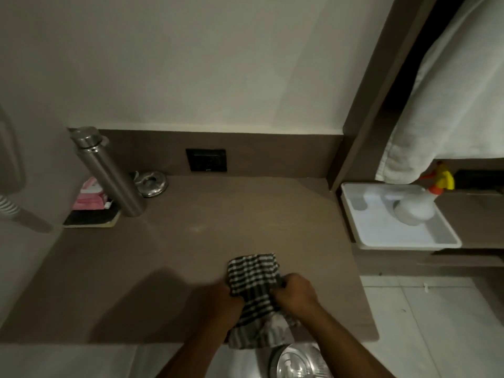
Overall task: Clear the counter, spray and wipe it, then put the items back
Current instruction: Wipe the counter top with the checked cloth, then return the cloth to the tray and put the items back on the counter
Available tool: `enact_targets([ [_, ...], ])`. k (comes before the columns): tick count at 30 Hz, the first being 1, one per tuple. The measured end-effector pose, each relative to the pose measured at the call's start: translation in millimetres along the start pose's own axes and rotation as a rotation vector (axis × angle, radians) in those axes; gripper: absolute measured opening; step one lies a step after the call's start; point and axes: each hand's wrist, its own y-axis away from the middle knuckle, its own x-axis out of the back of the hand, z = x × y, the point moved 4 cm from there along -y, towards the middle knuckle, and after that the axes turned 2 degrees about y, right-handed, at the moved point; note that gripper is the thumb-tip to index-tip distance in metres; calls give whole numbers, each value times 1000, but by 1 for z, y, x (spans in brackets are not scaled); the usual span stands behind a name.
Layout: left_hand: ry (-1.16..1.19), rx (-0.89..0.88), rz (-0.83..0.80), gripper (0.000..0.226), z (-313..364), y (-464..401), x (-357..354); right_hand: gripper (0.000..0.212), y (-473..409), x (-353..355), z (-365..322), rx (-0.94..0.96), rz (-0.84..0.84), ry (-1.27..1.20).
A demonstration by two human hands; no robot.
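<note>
A black-and-white striped cloth point(252, 276) lies at the front of the brown counter point(207, 236) and hangs over its near edge. My left hand point(223, 298) grips its left side and my right hand point(296, 293) grips its right side. At the counter's back left stand a tall steel bottle point(109, 173), a pink packet point(88, 197) on a dark flat pad point(90, 218), and a round steel dish point(151, 184). A white spray bottle point(417, 205) with a yellow-and-orange trigger lies in a white tray point(409, 238) on the lower shelf to the right.
A black wall socket point(206, 160) sits in the backsplash. A white towel point(441, 105) hangs at the upper right above the tray. A round steel lid or bin point(297, 361) stands on the tiled floor below the counter's front edge. A wall runs along the left.
</note>
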Motion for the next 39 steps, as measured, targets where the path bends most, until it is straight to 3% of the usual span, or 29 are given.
enact_targets([
  [4,192,15,-17,10,18,-3,-9,15,0,8,12,33,-25,-219],
  [7,363,14,-34,24,46,-5,-28,20,-6,25,30,-8,-92,-629],
  [12,587,-96,-230,17,153,-5,-94,30,-28,87,101,-6,-54,-1170],
  [15,766,-121,-357,19,228,-12,-149,31,-57,144,161,16,17,-1328],
  [18,836,-94,-409,26,292,-34,-209,22,-104,217,216,54,154,-1221],
  [22,884,53,-389,37,328,-83,-276,10,-186,274,254,65,184,-1014],
  [26,432,64,-215,23,326,-121,-308,32,-245,264,262,108,76,-452],
  [28,267,66,-221,31,327,-128,-319,34,-253,256,262,139,84,-255],
  [33,158,137,-243,35,326,-135,-318,32,-244,255,265,-14,158,-236],
  [39,428,175,-315,16,318,-109,-295,28,-214,265,269,-128,283,-266],
])
